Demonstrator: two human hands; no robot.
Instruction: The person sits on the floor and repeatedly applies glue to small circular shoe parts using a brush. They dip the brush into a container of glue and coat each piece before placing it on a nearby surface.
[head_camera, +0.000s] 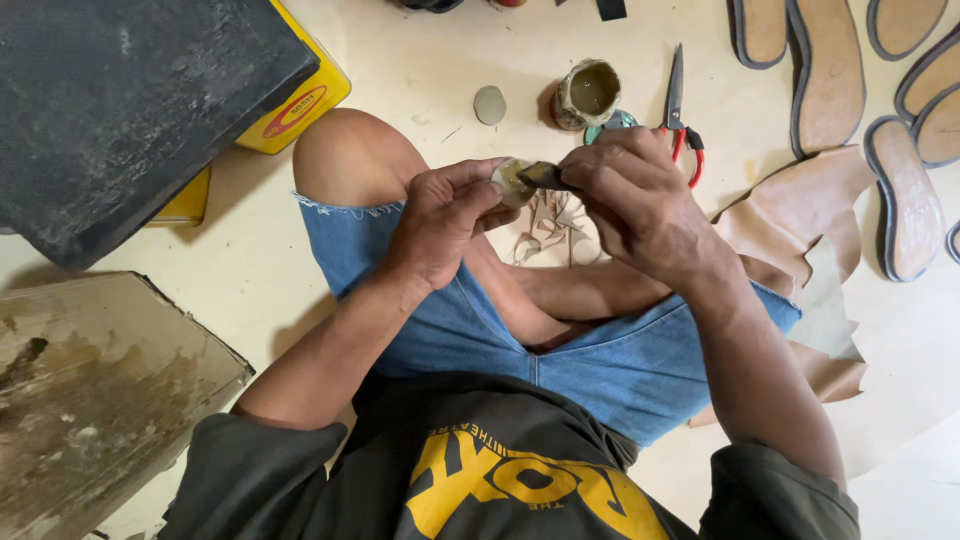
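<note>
Pale floor with glue tin, scissors, round disc, shoe soles, leather scraps, yellow box.

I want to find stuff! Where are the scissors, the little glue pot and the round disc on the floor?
scissors (676, 95): head view, on the metal blades.
glue pot (588, 93): head view, on its rim.
round disc (490, 105): head view, on its flat middle.
</note>
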